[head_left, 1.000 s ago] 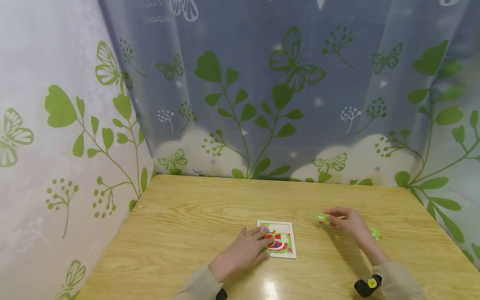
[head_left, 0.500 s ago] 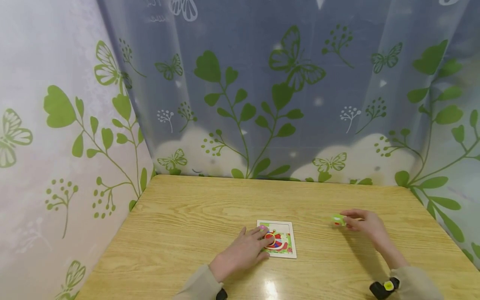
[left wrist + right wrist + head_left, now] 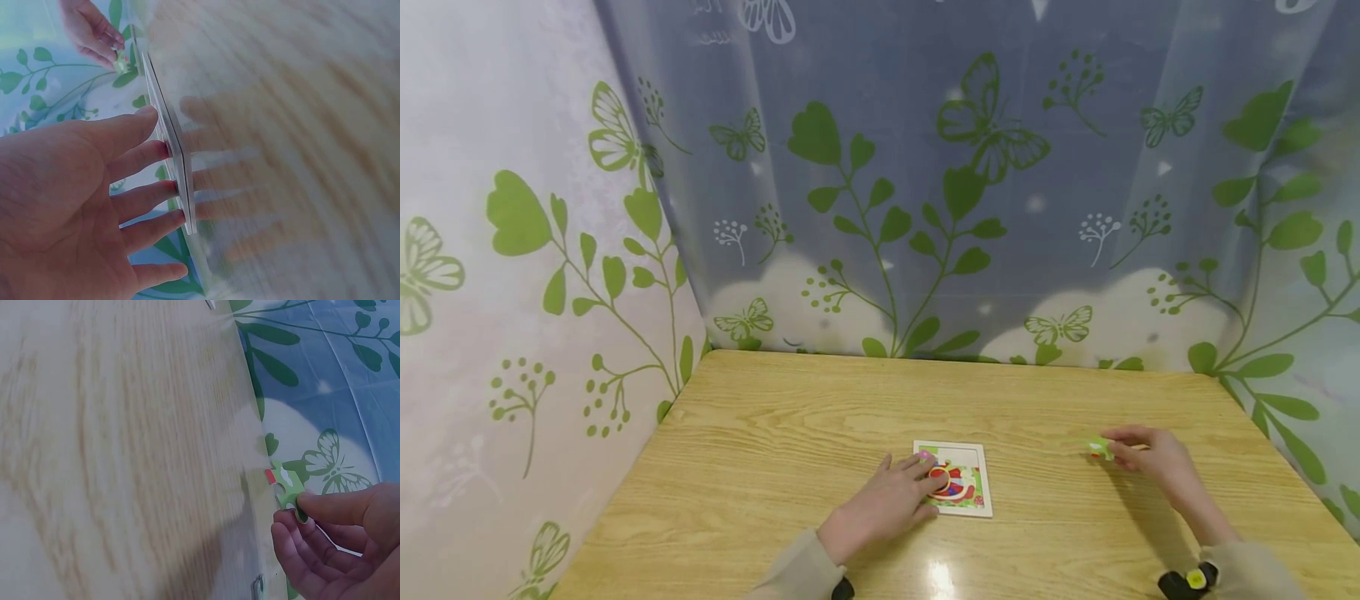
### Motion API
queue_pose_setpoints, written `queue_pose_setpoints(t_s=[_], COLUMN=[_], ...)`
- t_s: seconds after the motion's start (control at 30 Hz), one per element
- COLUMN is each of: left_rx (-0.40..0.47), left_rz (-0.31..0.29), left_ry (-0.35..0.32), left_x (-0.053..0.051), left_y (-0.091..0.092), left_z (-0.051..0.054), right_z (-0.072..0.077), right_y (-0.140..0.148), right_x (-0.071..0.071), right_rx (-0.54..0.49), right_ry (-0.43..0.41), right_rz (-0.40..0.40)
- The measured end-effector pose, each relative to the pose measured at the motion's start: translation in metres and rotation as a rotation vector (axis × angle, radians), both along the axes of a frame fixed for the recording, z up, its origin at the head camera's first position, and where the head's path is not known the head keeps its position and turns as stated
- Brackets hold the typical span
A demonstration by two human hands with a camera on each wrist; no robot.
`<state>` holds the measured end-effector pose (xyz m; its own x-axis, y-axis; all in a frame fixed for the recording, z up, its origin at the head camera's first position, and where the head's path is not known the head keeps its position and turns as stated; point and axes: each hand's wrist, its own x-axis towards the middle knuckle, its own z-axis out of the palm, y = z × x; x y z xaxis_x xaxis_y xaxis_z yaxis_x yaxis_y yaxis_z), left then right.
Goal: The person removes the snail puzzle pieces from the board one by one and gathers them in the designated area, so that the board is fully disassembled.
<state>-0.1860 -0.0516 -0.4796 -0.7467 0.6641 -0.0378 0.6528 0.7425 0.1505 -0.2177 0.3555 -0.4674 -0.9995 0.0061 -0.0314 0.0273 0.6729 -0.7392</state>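
Note:
A small square jigsaw puzzle (image 3: 972, 458) in a white frame lies on the table. It shows a red and blue picture, and its upper part is bare white. My left hand (image 3: 887, 506) rests on its left side with fingers spread and straight; the left wrist view shows those fingertips touching the puzzle board (image 3: 169, 137). Off to the right, my right hand (image 3: 1157, 461) pinches a green puzzle piece (image 3: 289, 484) with a red patch between thumb and fingers, above the table. Another piece (image 3: 258, 587) lies below that hand in the right wrist view, and the hand hides it in the head view.
The wooden table (image 3: 790, 417) has a glossy top. A curtain (image 3: 880, 167) with leaf and butterfly prints hangs behind its far edge, and similar fabric (image 3: 550, 292) stands along the left side.
My right hand has moved to the right with the puzzle piece, away from the puzzle, and now covers the loose piece seen earlier. The left hand has stayed in place.

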Motion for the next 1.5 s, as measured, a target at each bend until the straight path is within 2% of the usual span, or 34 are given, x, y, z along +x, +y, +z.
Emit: queue_pose_setpoints(t_s=[0.2,0.53,0.8,1.0,1.27,1.5], left_rx=[-0.003,-0.005,-0.004,0.003,-0.002,0.005], left_rz=[0.000,0.002,0.003,0.005,0.007,0.004], left_ry=[0.005,0.003,0.000,-0.002,-0.001,0.004], left_x=[0.0006,0.0004,0.0004,0.0006,0.0009,0.0006], left_y=[0.0002,0.0001,-0.0002,-0.0001,0.0001,-0.0004], left_z=[-0.0004,-0.0001,0.0003,0.0002,0.0003,0.0017], right_z=[-0.0057,-0.0074,-0.0106,-0.0095,-0.0084,-0.0077], right_y=[0.0053,0.0087,0.0078,0.0062,0.0042,0.0068], right_x=[-0.0005,-0.0011,-0.0051,-0.0062,-0.0057,-0.0041], right_rx=[0.035,0.063,0.144,0.149,0.133,0.148], right_ry=[-0.007,-0.076,-0.032,-0.034,-0.054,-0.002], right_rz=[0.009,0.031,0.060,0.063,0.051,-0.006])
